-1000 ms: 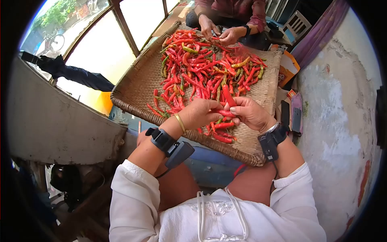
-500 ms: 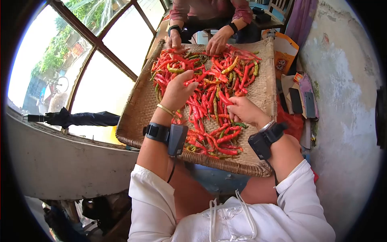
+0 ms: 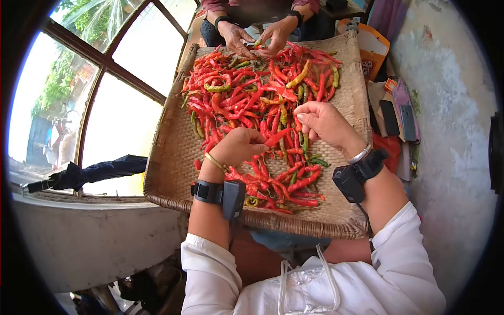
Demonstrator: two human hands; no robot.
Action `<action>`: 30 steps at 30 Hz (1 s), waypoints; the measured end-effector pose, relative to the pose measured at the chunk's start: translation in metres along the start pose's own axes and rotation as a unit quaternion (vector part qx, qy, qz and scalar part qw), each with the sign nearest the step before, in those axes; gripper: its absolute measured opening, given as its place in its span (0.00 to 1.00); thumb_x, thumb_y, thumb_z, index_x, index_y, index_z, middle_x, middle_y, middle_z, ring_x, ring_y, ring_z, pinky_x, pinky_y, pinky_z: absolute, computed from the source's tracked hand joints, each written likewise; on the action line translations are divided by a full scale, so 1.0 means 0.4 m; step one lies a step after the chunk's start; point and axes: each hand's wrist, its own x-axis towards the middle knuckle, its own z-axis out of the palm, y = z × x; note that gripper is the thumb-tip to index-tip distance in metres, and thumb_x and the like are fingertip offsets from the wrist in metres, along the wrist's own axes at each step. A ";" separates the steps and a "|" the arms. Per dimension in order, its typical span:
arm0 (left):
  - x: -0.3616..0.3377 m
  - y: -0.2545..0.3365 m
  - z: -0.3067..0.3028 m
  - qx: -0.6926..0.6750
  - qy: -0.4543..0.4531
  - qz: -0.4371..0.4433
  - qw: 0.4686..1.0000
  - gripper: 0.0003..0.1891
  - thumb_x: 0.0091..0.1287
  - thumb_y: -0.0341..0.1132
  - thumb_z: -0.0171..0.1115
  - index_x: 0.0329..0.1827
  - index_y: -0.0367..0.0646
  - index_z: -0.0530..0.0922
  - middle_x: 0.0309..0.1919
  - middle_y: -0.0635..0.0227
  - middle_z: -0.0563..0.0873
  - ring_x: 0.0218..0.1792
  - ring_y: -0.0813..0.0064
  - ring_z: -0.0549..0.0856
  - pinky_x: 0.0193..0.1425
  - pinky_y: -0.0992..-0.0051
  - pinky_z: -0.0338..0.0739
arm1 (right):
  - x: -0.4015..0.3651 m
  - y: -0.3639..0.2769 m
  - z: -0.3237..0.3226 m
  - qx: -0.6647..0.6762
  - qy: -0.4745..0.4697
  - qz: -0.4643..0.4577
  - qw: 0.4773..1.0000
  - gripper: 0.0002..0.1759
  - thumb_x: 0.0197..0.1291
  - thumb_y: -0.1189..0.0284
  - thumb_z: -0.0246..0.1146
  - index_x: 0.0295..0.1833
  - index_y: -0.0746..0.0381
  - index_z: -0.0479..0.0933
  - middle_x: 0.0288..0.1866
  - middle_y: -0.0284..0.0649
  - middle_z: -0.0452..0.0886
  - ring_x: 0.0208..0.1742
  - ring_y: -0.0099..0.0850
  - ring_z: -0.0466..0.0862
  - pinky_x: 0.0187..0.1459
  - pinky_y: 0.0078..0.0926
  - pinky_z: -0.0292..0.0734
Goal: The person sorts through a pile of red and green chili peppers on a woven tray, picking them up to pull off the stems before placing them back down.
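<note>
Red chili peppers (image 3: 231,100), with some green and yellowish ones among them, lie heaped in a shallow woven basket (image 3: 168,168). My left hand (image 3: 239,147) is closed on one red chili pepper (image 3: 279,137), which points up and to the right above the heap. Up and to the right of that pepper's tip is my right hand (image 3: 325,124), its thumb and fingers pinched together. Whatever sits between those fingertips, if anything, is too small to make out. A smaller group of peppers (image 3: 283,189) lies nearer to me in the basket.
Across the basket, another person's hands (image 3: 257,39) hold a small greenish pepper. A folded dark umbrella (image 3: 107,170) lies by the window at left. Two phones (image 3: 408,122) and an orange bag (image 3: 373,47) are at right, beside a worn wall (image 3: 446,121).
My left hand has come down toward me and now holds a red pepper. My right hand has moved up and away from the heap. The other person's hands have come together.
</note>
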 end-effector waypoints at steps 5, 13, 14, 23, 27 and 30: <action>0.055 -0.007 -0.002 -0.333 0.321 0.142 0.875 0.12 0.56 0.29 0.62 0.42 0.35 0.77 0.30 0.68 0.82 0.26 0.84 0.78 0.30 0.81 0.74 | 0.006 0.004 0.014 0.030 -0.010 0.008 0.999 0.13 0.61 0.71 0.54 0.47 0.68 0.72 0.23 0.30 0.73 0.21 0.14 0.71 0.23 0.12 0.68; 0.120 -0.100 0.082 0.308 0.208 0.219 0.902 0.15 0.51 0.27 0.57 0.44 0.46 0.78 0.41 0.65 0.80 0.42 0.65 0.78 0.46 0.69 0.75 | 0.008 0.062 0.029 -0.424 -0.029 -0.121 0.897 0.10 0.51 0.70 0.60 0.39 0.63 0.76 0.29 0.39 0.76 0.30 0.36 0.79 0.34 0.32 0.73; 0.125 -0.114 0.098 0.404 0.214 0.243 0.856 0.15 0.50 0.27 0.56 0.41 0.48 0.79 0.40 0.65 0.79 0.45 0.62 0.77 0.48 0.67 0.74 | 0.008 0.083 0.039 -0.450 -0.060 -0.118 0.883 0.10 0.50 0.69 0.60 0.37 0.61 0.76 0.31 0.42 0.76 0.34 0.40 0.78 0.37 0.35 0.72; 0.100 -0.080 0.070 0.290 0.152 0.200 0.924 0.08 0.51 0.30 0.55 0.32 0.47 0.81 0.31 0.65 0.82 0.37 0.65 0.79 0.43 0.67 0.74 | -0.009 0.138 0.086 -0.554 -0.197 -0.091 0.804 0.09 0.47 0.73 0.59 0.35 0.63 0.80 0.41 0.43 0.77 0.47 0.39 0.75 0.50 0.34 0.71; 0.032 -0.006 0.010 0.123 0.059 0.055 0.989 0.09 0.56 0.35 0.59 0.30 0.37 0.79 0.19 0.61 0.80 0.22 0.74 0.79 0.29 0.73 0.74 | -0.011 0.112 0.084 -0.548 -0.201 -0.073 0.808 0.09 0.46 0.68 0.61 0.25 0.63 0.80 0.30 0.44 0.78 0.38 0.40 0.78 0.42 0.34 0.72; 0.026 -0.020 -0.019 0.053 0.029 -0.047 0.997 0.12 0.57 0.37 0.60 0.27 0.34 0.77 0.14 0.65 0.77 0.18 0.80 0.76 0.24 0.77 0.71 | -0.031 0.065 0.075 -0.467 -0.193 -0.101 0.857 0.10 0.46 0.69 0.61 0.23 0.65 0.78 0.23 0.48 0.76 0.30 0.41 0.79 0.37 0.37 0.73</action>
